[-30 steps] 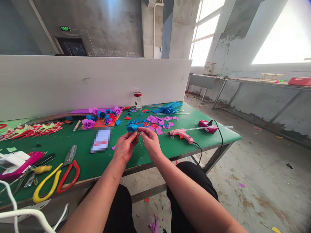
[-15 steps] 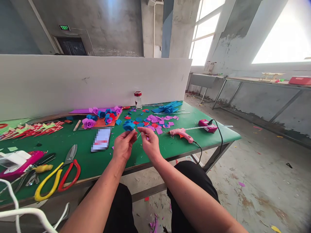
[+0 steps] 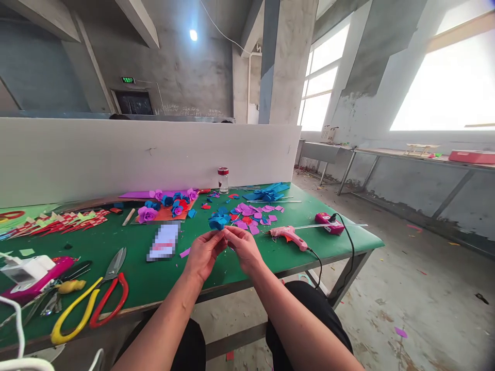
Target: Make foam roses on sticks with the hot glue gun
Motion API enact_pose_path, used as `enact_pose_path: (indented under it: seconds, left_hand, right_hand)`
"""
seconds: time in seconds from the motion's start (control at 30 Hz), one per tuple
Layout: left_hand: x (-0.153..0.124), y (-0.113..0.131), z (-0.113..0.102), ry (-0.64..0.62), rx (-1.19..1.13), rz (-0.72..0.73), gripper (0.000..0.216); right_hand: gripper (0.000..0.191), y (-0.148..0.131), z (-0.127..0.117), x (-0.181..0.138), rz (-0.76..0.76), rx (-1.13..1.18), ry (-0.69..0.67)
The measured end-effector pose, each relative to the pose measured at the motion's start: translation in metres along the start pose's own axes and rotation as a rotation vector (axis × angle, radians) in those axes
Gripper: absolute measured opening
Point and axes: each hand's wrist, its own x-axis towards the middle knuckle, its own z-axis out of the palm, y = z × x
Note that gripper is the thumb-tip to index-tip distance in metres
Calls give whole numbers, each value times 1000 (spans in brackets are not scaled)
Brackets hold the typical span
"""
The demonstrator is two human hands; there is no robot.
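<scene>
A blue paper flower (image 3: 218, 220) stands just above my fingertips, over the table's front part. My left hand (image 3: 204, 252) is closed in a pinch at the flower's base. Against it, fingertip to fingertip, my right hand (image 3: 243, 248) pinches at the same spot below the petals; a thin stem shows faintly there. Behind the flower, small purple paper pieces (image 3: 247, 208) lie scattered with blue and red ones. To the right of my hands rests a pink glue gun (image 3: 288, 234) with a clear glue stick in it.
On the green table (image 3: 154, 278) lie a phone (image 3: 164, 241), large scissors (image 3: 96, 299), finished paper flowers (image 3: 147, 212), and blue paper strips (image 3: 268, 192). A red-lidded jar (image 3: 223, 180) stands by the white board (image 3: 162, 154). The glue gun's cable runs to a pink power socket (image 3: 329, 223).
My right fingers, apart from the left ones before, have come in to meet them at the flower's base. The camera view has tilted up.
</scene>
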Motion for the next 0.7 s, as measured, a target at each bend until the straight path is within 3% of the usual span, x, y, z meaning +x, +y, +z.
enact_pose_path:
  seconds: [0.23, 0.4, 0.57, 0.7]
  left_hand:
    - [-1, -2, 0, -24, 93, 39, 38]
    - [-4, 1, 1, -36, 185, 76, 35]
    - [-7, 8, 0, -113, 311, 70, 35]
    - [-1, 14, -8, -3, 322, 125, 41]
  right_hand:
    - [37, -8, -2, 0, 64, 93, -30]
    - [37, -10, -1, -3, 16, 84, -75]
    - [42, -7, -2, 0, -16, 69, -38]
    - [40, -7, -5, 4, -122, -28, 44]
